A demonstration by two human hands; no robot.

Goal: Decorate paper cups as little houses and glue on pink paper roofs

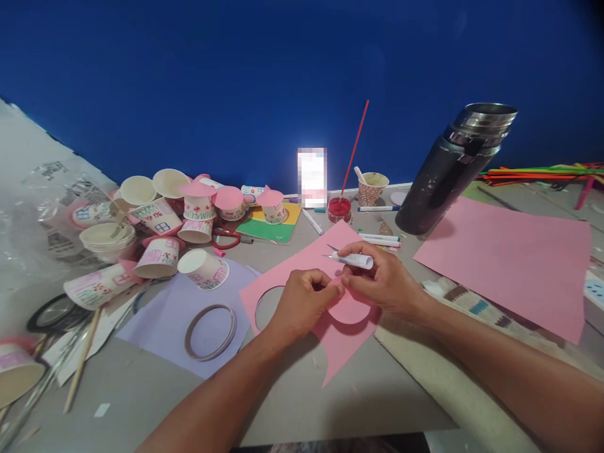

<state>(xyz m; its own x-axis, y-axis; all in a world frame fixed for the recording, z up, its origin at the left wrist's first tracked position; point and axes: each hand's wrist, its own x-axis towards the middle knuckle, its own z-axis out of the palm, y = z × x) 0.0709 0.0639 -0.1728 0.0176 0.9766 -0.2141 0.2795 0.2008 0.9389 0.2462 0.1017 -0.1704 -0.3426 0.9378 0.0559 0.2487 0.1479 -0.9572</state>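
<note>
As hands (302, 303) (384, 281) pinch it, pink disc (350, 312) looks round

**Pink on grey, under a blue wall**

A deep blue wall (283, 63) fills the top. At centre a pink sheet (302, 270) lies on the grey table (155, 396), with a paper circle (349, 309) of the same pink. Just toward 12 o'clock is a white tube (355, 260) with blue print. At 3 o'clock the larger sheet (509, 264) is also pink. At 8 o'clock is a lilac sheet (165, 327) and a grey-brown ring (210, 332). At 10 o'clock are white cups (158, 258) with pink and green drawings. At 12 o'clock are a red pot (339, 209) and a red stick (355, 148). At 1 o'clock is a black flask (443, 182), steel-topped. At 2 o'clock are green, yellow and orange straws (542, 171).
</note>
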